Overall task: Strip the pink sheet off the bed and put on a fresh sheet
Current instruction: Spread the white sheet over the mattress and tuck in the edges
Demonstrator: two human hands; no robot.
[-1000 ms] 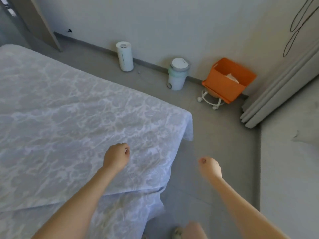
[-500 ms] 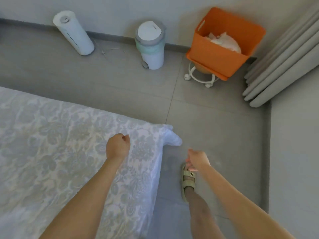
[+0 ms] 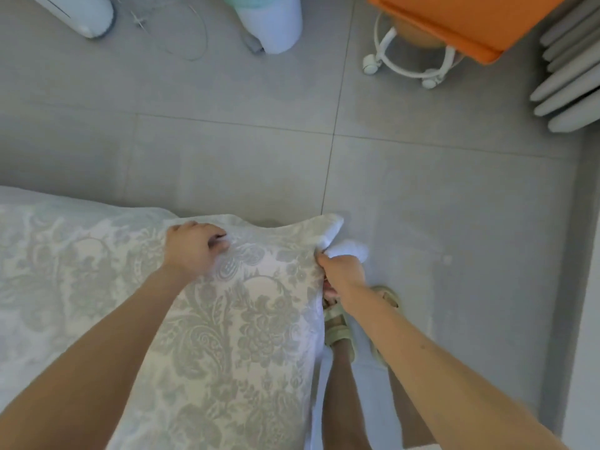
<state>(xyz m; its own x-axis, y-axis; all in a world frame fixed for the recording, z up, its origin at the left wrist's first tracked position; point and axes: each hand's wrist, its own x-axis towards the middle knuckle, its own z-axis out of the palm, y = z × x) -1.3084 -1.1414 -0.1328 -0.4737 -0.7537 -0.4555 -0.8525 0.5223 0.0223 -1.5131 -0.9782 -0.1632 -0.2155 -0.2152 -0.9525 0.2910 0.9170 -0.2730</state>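
The right hand (image 3: 341,271) pinches the sheet (image 3: 233,336) at its corner. The left hand (image 3: 191,246) grips a fold inboard, along the far edge.

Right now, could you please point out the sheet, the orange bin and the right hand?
sheet (image 3: 227,319): head view, patterned top surface.
orange bin (image 3: 470,21): head view, outer wall.
right hand (image 3: 341,271): head view, back of the hand.

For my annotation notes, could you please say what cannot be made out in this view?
Head view:
- Orange bin: contents cut off by the top edge.
- Pedal bin: lid cut off likewise.
- Right hand: fingertips hidden in the patterned sheet it grips.
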